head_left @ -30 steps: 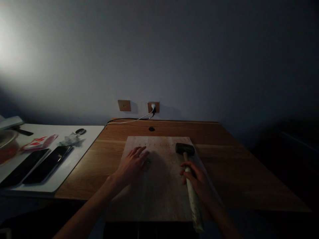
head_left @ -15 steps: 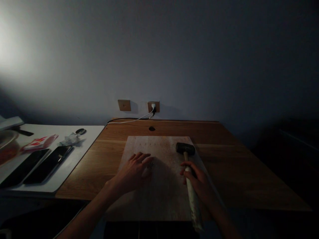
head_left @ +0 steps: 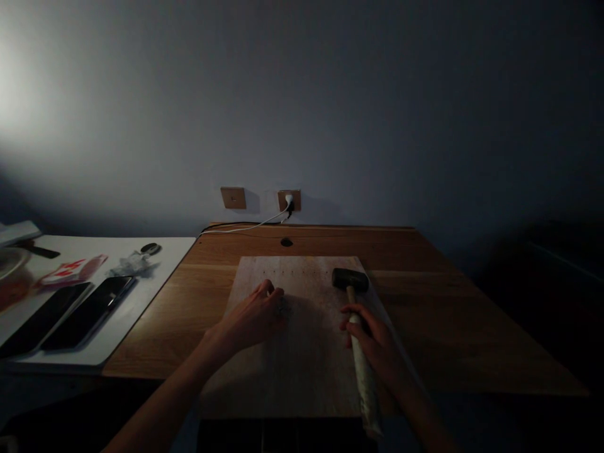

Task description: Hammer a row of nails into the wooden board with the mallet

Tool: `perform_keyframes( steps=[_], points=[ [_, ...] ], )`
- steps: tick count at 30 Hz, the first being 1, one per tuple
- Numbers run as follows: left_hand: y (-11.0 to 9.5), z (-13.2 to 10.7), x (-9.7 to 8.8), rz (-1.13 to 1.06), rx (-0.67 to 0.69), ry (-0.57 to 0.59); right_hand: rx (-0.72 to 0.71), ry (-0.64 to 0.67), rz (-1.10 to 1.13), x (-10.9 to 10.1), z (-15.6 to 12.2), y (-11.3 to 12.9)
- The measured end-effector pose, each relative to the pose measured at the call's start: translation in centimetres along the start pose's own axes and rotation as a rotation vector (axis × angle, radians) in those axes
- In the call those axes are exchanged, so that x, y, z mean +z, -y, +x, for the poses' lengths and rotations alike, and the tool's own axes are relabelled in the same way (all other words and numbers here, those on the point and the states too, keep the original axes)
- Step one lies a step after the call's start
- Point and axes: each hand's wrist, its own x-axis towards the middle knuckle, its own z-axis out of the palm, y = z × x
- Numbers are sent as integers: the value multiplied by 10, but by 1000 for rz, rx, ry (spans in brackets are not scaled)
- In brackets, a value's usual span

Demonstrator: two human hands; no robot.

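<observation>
My right hand (head_left: 370, 336) is wrapped around the pale, worn handle of a mallet (head_left: 350, 280). Its dark head rests on or just over the right side of a wooden board (head_left: 316, 371); contact cannot be made out. On the board's left half, my left hand (head_left: 257, 314) has its fingers curled together beside a small cluster of greyish bits (head_left: 284, 308), too dim to name. Whatever the fingertips pinch is hidden. A row of small dark points (head_left: 293, 272), either nails or holes, runs along the board's far edge.
The board lies on a wooden desk (head_left: 438, 327) against a wall. A plugged-in white cable (head_left: 250, 229) crosses the desk's back edge. On the white table at left are two phones (head_left: 89, 311), a red and white packet (head_left: 70, 270), crumpled plastic (head_left: 134, 263) and a bowl (head_left: 14, 264).
My left hand's fingers have drawn in from a looser spread to a curl by the small greyish bits. My right hand and the mallet have stayed in place. The view has shifted slightly.
</observation>
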Motion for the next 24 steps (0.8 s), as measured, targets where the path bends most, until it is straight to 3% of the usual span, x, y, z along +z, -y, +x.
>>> perform_keyframes(
  steps=[7, 24],
  points=[
    [-3, 10, 3, -67, 62, 18, -3, 2, 3, 0, 0, -6],
    [-21, 9, -2, -154, 134, 129, -23, -6, -56, -1, 0, -5]
  ],
)
